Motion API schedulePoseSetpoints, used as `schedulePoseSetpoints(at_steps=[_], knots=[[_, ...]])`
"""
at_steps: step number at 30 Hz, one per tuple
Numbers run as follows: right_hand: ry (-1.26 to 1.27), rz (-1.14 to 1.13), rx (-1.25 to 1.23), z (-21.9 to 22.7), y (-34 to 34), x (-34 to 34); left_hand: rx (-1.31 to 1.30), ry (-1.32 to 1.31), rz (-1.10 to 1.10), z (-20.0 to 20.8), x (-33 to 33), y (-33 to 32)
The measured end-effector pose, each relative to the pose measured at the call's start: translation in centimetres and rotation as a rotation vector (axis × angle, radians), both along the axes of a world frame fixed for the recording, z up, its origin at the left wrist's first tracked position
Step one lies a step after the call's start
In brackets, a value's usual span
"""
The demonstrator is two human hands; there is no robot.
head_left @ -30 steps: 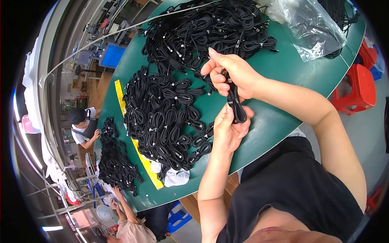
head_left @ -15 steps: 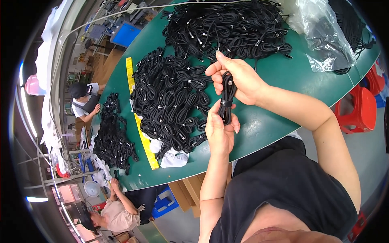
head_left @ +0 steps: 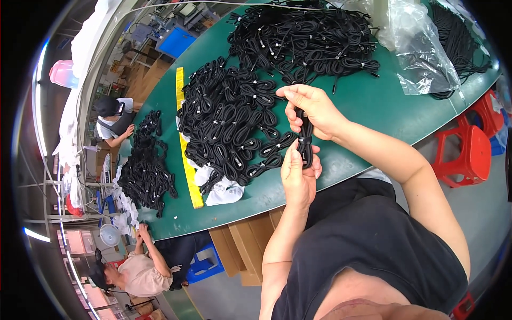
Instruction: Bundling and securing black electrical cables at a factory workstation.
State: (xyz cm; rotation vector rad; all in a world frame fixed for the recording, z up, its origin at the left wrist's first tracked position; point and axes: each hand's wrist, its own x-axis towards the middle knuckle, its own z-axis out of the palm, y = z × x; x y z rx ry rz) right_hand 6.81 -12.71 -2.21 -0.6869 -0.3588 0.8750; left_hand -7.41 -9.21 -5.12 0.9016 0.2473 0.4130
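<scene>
A coiled black cable (head_left: 304,141), bound round its middle with a dark strap, hangs upright between my two hands above the green table (head_left: 362,114). My left hand (head_left: 300,178) pinches its lower end between thumb and fingers. Around the upper loops my right hand (head_left: 316,111) is closed, hiding that end. Just left of my hands lies a large heap of coiled black cables (head_left: 221,120), some with light metal plugs showing. Two single coils (head_left: 265,165) lie at the near edge of that heap.
Another cable pile (head_left: 306,40) spreads at the far side, beside a clear plastic bag (head_left: 426,58). Yellow tape (head_left: 188,154) runs left of the heap, with a white bag (head_left: 225,193) nearby. Two people sit at the left by a further cable pile (head_left: 144,173). Red stools (head_left: 463,154) stand right.
My right hand has closed further over the upper end of the coiled cable, covering the plug seen there before. The whole view has shifted slightly.
</scene>
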Motion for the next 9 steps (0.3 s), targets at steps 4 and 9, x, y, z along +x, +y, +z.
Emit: schedulePoseSetpoints(at_steps=[4, 9], knots=[[0.088, -0.101, -0.020, 0.9, 0.0, -0.5, -0.001, -0.037, -0.035, -0.8, 0.2, 0.5], [0.307, -0.081, 0.001, -0.4, 1.1, 0.8, -0.357, -0.129, -0.150, -2.3, 1.4, 1.7]])
